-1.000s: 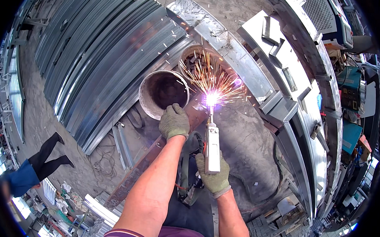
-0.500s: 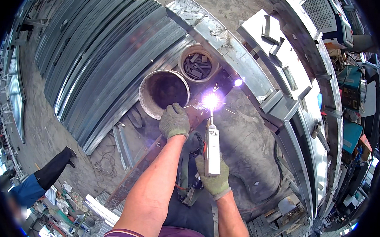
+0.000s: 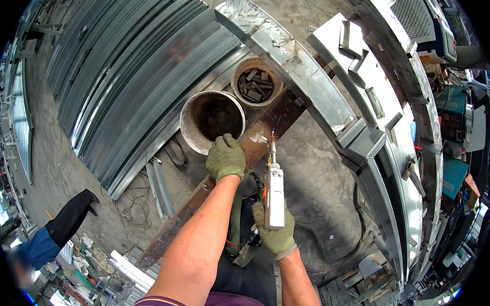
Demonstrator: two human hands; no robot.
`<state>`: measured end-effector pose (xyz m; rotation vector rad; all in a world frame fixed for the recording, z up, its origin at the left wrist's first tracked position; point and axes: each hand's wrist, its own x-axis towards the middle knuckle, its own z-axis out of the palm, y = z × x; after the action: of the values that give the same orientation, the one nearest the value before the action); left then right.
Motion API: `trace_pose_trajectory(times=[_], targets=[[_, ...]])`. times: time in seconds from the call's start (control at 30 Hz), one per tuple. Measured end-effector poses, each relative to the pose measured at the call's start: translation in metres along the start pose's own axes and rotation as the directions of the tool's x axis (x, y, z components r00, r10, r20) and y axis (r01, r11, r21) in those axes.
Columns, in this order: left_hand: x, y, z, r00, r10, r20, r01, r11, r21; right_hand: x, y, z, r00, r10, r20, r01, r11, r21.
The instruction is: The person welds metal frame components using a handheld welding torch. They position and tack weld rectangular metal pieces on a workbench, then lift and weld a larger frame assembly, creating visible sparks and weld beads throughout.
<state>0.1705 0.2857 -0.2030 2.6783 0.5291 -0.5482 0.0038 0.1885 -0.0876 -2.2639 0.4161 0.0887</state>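
Observation:
My gloved right hand (image 3: 278, 232) is wrapped round the rear of a white, boxy welding gun (image 3: 275, 196). Its thin nozzle ends at the edge of a rusty brown steel beam (image 3: 277, 118), where only a faint orange glow shows. My gloved left hand (image 3: 226, 157) is closed over the beam, beside the rim of a pale bucket (image 3: 188, 125); whatever its fingers grip is hidden beneath them. Behind, a second bucket (image 3: 238, 91) holds several small dark metal pieces (image 3: 255, 87). Dark cloth (image 3: 246, 208) hangs between my forearms.
Long galvanized steel profiles (image 3: 132, 80) lie stacked at the left. A silvery metal beam (image 3: 310, 73) runs along the right, with a white-topped bench (image 3: 349, 59) beyond. A black cable (image 3: 357, 225) curves over the floor. At lower left, another person's leg (image 3: 72, 216) is visible.
The bright purple-white arc and flying sparks at the nozzle have gone out, and the beam's surface now shows plainly. Both hands and the welding gun stay nearly in place.

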Motion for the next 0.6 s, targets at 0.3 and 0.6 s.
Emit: trace_pose_trajectory(times=[0.3,0.6], targets=[[0.0013,-0.0029,0.0016,1.0,-0.011,0.007,0.011,1.0,0.009,0.0009,-0.0039,0.0015,0.996,0.082,0.027,-0.083,0.996,0.028],[-0.0004,0.0039,-0.0072,0.997,-0.04,0.061,0.04,0.999,0.007,0.0044,-0.009,-0.0036,0.996,0.083,0.024,-0.083,0.997,0.006]])
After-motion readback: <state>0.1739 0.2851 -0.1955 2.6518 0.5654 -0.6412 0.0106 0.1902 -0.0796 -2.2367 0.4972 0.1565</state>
